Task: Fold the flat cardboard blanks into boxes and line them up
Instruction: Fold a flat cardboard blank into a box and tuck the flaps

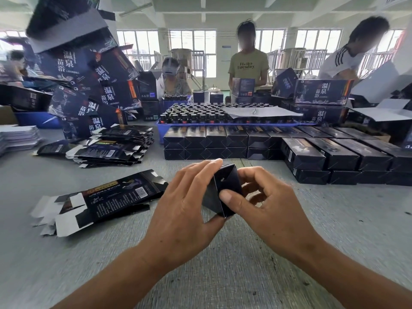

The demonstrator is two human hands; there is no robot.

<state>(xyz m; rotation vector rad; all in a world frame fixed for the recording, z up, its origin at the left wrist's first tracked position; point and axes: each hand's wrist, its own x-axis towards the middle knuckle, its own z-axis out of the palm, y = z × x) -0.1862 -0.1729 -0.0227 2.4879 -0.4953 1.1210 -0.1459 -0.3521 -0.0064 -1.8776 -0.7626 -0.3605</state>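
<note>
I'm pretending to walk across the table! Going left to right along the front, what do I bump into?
Flat cardboard blanks → left hand → half-folded box, held by both hands → right hand → rows of finished boxes.

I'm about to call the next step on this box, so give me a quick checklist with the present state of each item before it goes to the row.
1. Both hands on the box: ok. The left hand and the right hand grip the dark box from either side.
2. End flaps closed: cannot tell. The right thumb presses the near end; a seam still shows.
3. Far end of the box: cannot tell, hidden.
4. Space in front of the rows of folded boxes: ok, bare table there.
5. Next flat blanks within reach at the left: ok.
</note>
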